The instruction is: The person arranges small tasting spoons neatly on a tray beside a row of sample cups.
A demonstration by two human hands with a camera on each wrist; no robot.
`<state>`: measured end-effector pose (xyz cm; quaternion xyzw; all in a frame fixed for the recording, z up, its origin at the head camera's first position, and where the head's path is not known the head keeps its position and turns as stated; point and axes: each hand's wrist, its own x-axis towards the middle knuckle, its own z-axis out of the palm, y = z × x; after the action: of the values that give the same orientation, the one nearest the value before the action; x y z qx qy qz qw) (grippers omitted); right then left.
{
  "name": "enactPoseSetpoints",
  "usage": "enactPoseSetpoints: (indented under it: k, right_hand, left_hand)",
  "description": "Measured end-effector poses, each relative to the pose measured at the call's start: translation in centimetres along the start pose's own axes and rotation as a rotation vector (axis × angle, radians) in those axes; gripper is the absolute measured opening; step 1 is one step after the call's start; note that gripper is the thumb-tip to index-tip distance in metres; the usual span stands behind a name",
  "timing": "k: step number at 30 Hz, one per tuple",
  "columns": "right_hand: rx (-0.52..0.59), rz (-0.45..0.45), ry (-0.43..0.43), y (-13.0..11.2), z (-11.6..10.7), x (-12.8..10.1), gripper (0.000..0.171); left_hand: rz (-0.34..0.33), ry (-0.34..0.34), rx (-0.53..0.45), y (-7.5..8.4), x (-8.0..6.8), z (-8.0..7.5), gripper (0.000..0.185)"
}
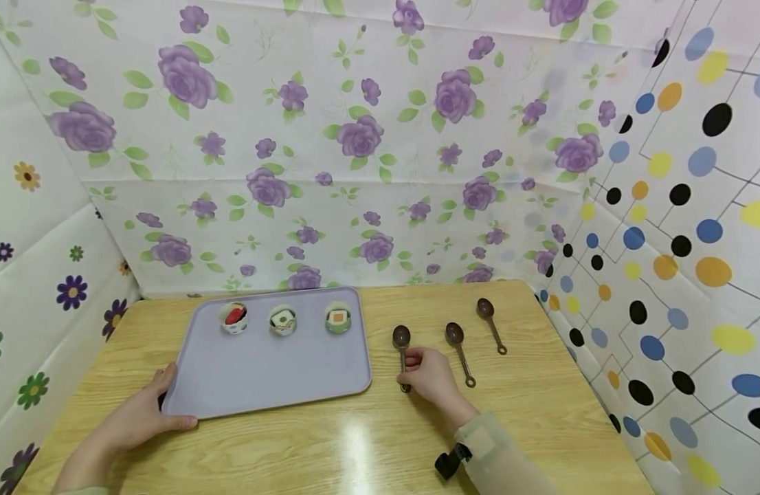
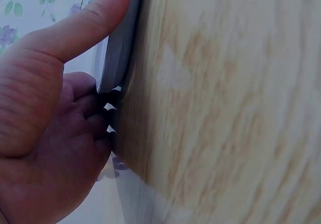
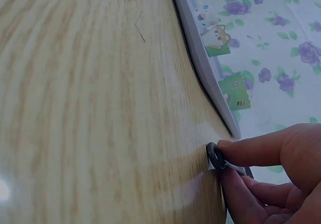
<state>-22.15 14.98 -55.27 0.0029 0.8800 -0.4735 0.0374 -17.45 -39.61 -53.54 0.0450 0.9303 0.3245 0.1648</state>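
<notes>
My left hand [image 1: 139, 416] grips the near left corner of a pale lilac tray [image 1: 262, 378], its thumb along the front edge and its other fingers at the left side. In the left wrist view the fingers curl in by the tray's rim [image 2: 116, 53], partly hidden. My right hand [image 1: 432, 375] pinches the handle of the leftmost brown measuring spoon [image 1: 401, 337], which lies right of the tray, bowl away from me. The ring at its handle end [image 3: 215, 156] shows between thumb and fingers in the right wrist view.
Three small cups stand along the tray's back: one with red contents [image 1: 234, 317], one with a white-and-green piece [image 1: 284, 321], one with an orange-and-white piece [image 1: 338, 319]. Two more brown spoons, a middle spoon [image 1: 457, 344] and a far right spoon [image 1: 490, 320], lie on the wooden table [image 1: 281, 454].
</notes>
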Motion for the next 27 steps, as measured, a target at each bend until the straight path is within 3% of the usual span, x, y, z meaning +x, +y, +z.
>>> enactPoseSetpoints:
  k: [9, 18, 27]
  right_hand:
    - [-0.041, 0.005, -0.014, -0.3, -0.1, 0.0, 0.038]
    - [-0.027, -0.001, -0.035, 0.8, -0.5, 0.6, 0.04]
    - [0.139, 0.012, -0.038, 0.5, 0.0, 0.6, 0.045]
  left_hand:
    - [-0.02, 0.011, -0.029, 0.1, 0.0, 0.1, 0.138]
    - [-0.024, 0.024, -0.045, 0.2, 0.0, 0.3, 0.14]
    - [-0.01, 0.046, -0.032, 0.5, -0.3, 0.2, 0.139]
